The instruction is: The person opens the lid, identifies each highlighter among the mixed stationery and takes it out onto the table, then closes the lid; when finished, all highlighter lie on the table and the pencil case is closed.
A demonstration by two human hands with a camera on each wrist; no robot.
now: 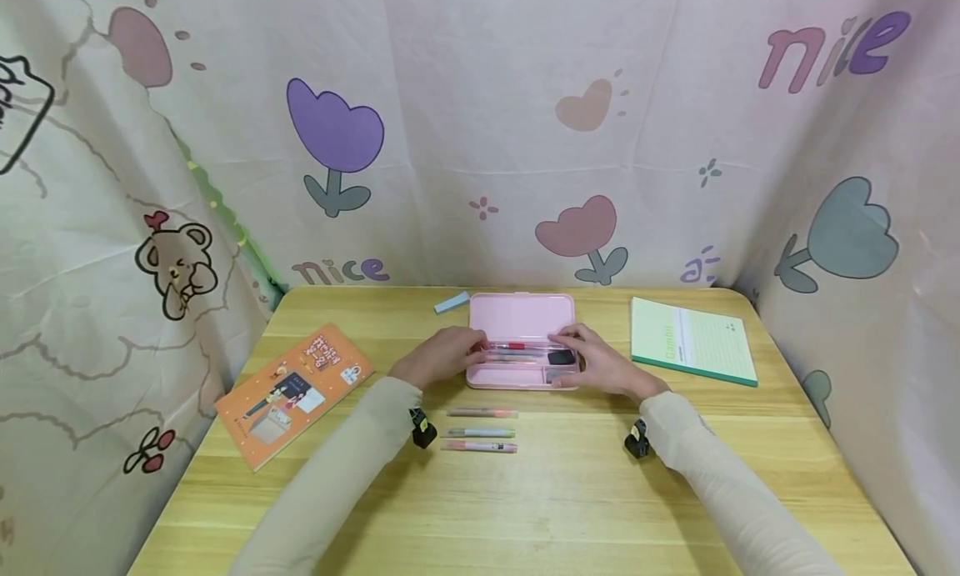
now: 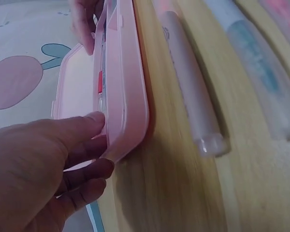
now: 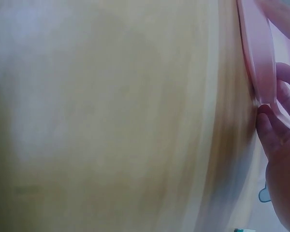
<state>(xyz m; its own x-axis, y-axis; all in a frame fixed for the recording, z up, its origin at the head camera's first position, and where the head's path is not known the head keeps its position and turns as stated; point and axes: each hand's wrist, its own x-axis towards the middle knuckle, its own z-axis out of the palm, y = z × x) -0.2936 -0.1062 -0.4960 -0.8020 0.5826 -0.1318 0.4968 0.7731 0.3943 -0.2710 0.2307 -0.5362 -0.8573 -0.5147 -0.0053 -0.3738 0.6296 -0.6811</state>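
Observation:
A pink pencil case (image 1: 521, 316) lies open on the table, its lid folded back. Inside are several pens (image 1: 513, 358), one with a red part, and a black item (image 1: 561, 357). My left hand (image 1: 444, 356) grips the case's left end; in the left wrist view the thumb is at the rim and the fingers at the outer wall (image 2: 128, 72). At the right end, my right hand (image 1: 606, 368) holds the case with thumb and fingers spread about the corner, partly out of frame in the right wrist view. Three capped pens (image 1: 481, 433) lie side by side in front.
An orange booklet (image 1: 296, 393) lies slanted on the left. On the right is a pale green notepad (image 1: 693, 341). A small light-blue strip (image 1: 452, 303) sits behind the case's left side. Printed curtains (image 1: 465, 142) hang close around the wooden table (image 1: 570, 509).

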